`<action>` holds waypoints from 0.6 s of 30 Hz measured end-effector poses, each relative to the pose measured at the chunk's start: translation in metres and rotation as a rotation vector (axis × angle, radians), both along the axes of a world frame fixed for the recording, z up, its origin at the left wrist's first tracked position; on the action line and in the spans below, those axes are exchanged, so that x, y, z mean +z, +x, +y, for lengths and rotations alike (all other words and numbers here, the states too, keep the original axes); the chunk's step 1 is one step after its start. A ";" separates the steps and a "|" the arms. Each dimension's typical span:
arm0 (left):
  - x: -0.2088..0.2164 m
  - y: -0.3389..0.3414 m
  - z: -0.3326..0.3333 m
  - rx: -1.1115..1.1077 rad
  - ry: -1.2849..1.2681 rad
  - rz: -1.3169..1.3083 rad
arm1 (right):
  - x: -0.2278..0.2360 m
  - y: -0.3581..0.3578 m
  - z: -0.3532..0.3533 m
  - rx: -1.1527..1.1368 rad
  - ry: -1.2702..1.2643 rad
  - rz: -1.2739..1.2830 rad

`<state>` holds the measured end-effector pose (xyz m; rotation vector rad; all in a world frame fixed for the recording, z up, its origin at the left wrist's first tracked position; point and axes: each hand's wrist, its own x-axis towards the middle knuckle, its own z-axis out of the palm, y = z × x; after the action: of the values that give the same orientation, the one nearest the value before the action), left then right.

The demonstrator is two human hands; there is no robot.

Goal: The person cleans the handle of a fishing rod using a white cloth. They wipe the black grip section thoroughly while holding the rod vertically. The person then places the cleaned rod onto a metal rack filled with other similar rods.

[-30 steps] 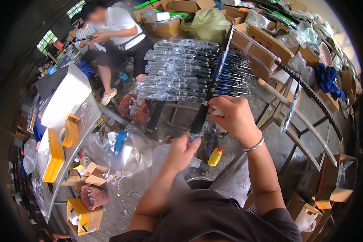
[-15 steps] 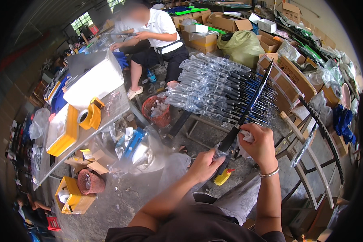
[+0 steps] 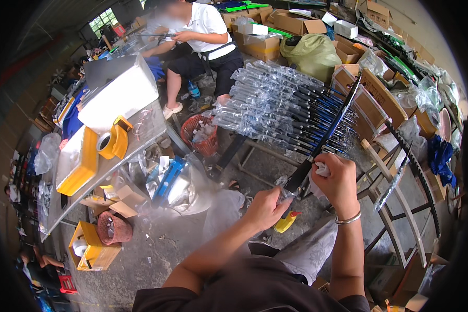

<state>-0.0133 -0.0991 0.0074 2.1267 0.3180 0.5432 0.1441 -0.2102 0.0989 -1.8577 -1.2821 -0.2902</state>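
My left hand (image 3: 267, 209) is closed around the lower, plastic-covered end of a black fishing rod (image 3: 300, 176). The rod slants up and away to the right. Higher on it, my right hand (image 3: 336, 179) is closed on a crumpled white cloth (image 3: 321, 171), which lies against the rod's side. A metal bangle circles the right wrist. Beyond my hands, several similar fishing rods (image 3: 275, 104) lie side by side on a metal stand, their handles in clear plastic sleeves. A yellow bottle (image 3: 286, 222) is below my left hand.
A seated person (image 3: 205, 36) in a white top handles a thin dark rod at the far left. Left stands a table (image 3: 156, 122) with a white box (image 3: 122, 96) and tape rolls (image 3: 109, 144). A red basket (image 3: 200, 136) is on the floor. A wooden frame (image 3: 400, 208) stands right.
My hands and the rod have shifted slightly, with the rod's far end now a little further right. The view has moved a little. Both hands keep their hold.
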 end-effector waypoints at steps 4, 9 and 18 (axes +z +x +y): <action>0.001 0.002 -0.002 -0.008 -0.059 -0.083 | 0.000 -0.001 0.001 -0.007 0.006 -0.004; 0.000 -0.002 0.002 -0.047 -0.245 -0.058 | 0.004 0.001 0.001 0.059 0.022 -0.017; -0.003 -0.005 0.003 -0.109 -0.417 0.035 | 0.001 0.001 0.001 0.083 0.056 -0.111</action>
<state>-0.0183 -0.0965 0.0042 1.7386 0.3035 0.3408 0.1453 -0.2089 0.0999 -1.7573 -1.4082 -0.3848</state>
